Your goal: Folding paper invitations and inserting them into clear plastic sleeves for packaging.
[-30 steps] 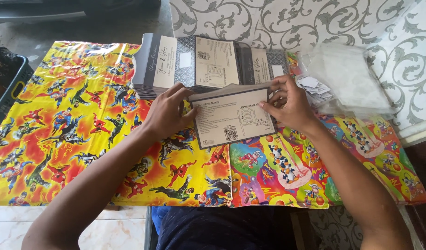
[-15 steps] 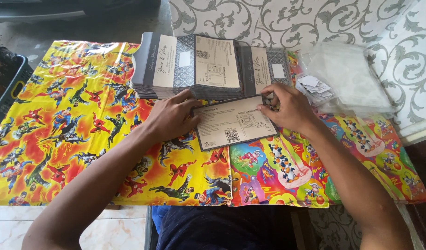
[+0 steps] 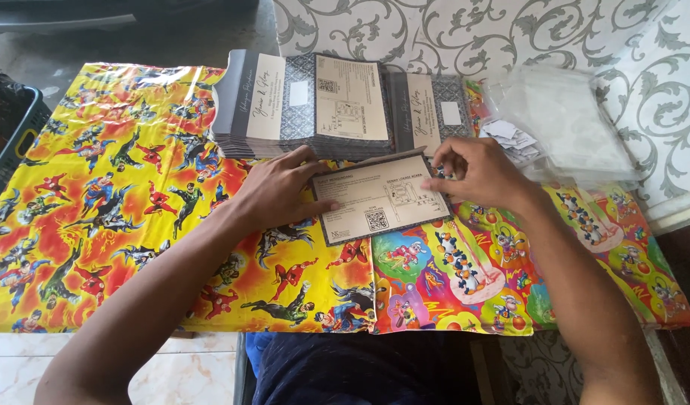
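Note:
A beige card with a dark border [image 3: 380, 197] lies flat on the bright cartoon-print wrapping paper [image 3: 120, 195] in front of me. My left hand [image 3: 277, 191] presses down on the card's left edge, fingers spread. My right hand [image 3: 472, 172] pinches the card's right edge with thumb and fingertips. Just behind the card sits a stack of similar dark-and-beige cards [image 3: 307, 105], fanned open, with a second stack [image 3: 431, 109] to its right.
A pile of clear plastic sleeves [image 3: 562, 124] and small white slips [image 3: 510, 135] lies at the right. A dark basket [image 3: 11, 124] stands at the far left edge. A patterned white cloth [image 3: 472, 30] covers the surface behind.
The card was raised and tilted between both hands a second ago; it has come down flat onto the wrapping paper, and both hands have lowered with it.

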